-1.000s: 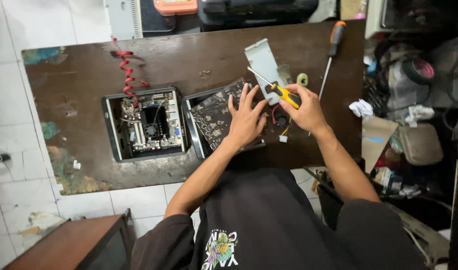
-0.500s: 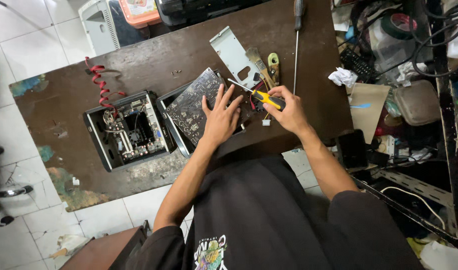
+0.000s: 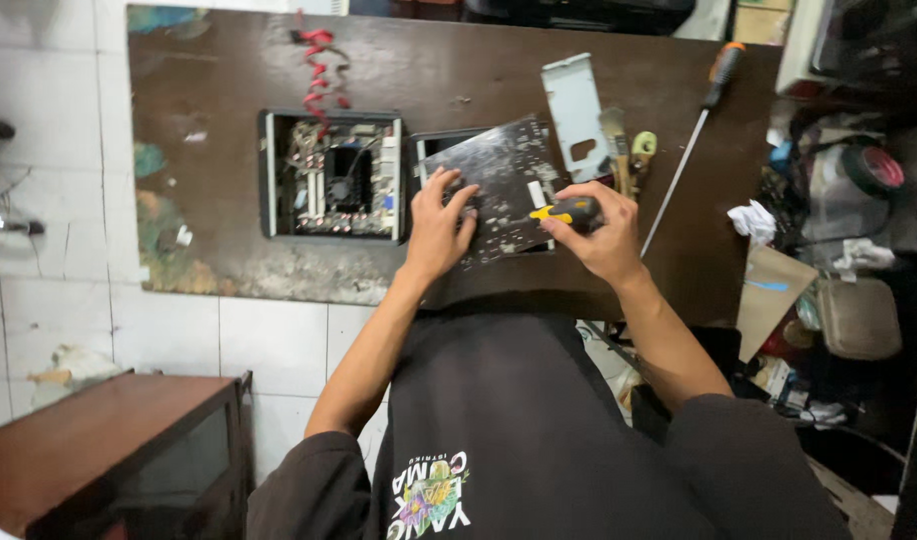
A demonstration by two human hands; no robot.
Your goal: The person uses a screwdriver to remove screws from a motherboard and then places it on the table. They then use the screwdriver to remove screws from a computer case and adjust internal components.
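Note:
A dark circuit board (image 3: 499,170) lies tilted over an open black case on the brown worktable (image 3: 459,75). My left hand (image 3: 441,225) presses flat on the board's near left part. My right hand (image 3: 599,232) grips a small yellow-and-black screwdriver (image 3: 567,212), its tip pointing left onto the board. To the left sits an open small computer case (image 3: 331,176) with its board and fan showing.
A grey metal bracket (image 3: 573,105), a brush (image 3: 617,145) and a long orange-handled screwdriver (image 3: 691,140) lie right of the board. Red coiled cables (image 3: 319,60) hang at the back. Cluttered parts crowd the floor at right; a wooden cabinet (image 3: 109,440) stands at lower left.
The camera has shifted and straightened, so the table looks square. My right hand has turned the screwdriver flatter and brought it lower over the board. My left hand stays pressed on the board.

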